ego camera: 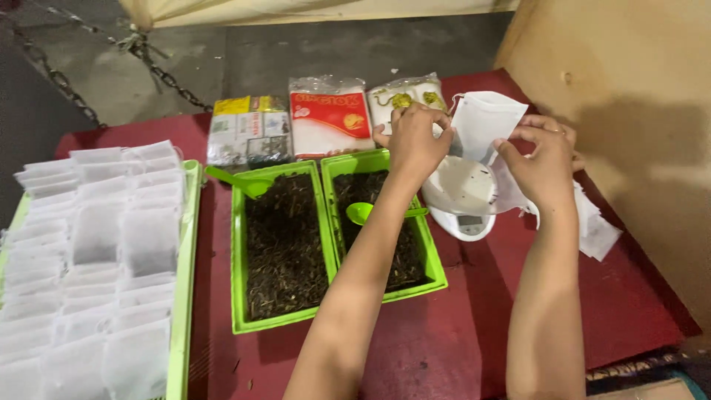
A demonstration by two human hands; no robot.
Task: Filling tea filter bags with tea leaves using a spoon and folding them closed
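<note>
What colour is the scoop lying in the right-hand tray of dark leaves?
Bright green, like the tray; the scoop shows clearly in the head view.

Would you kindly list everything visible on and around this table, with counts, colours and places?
Table: one, dark red, filling the view.
Trays of dark dried leaves: two, bright green, centre, side by side.
Scoops: two, green, one in each tray.
Tray of filled white sachets: one, green, far left.
Packets: three, mixed colours, behind the trays.
Scale: one, white, right of the trays.
Loose empty sachets: small pile, white, right of the scale.
Chain: one, grey, on the floor beyond.
Sachet: one, white, held over the scale.
Left hand: gripping the sachet.
Right hand: gripping the sachet.
</note>
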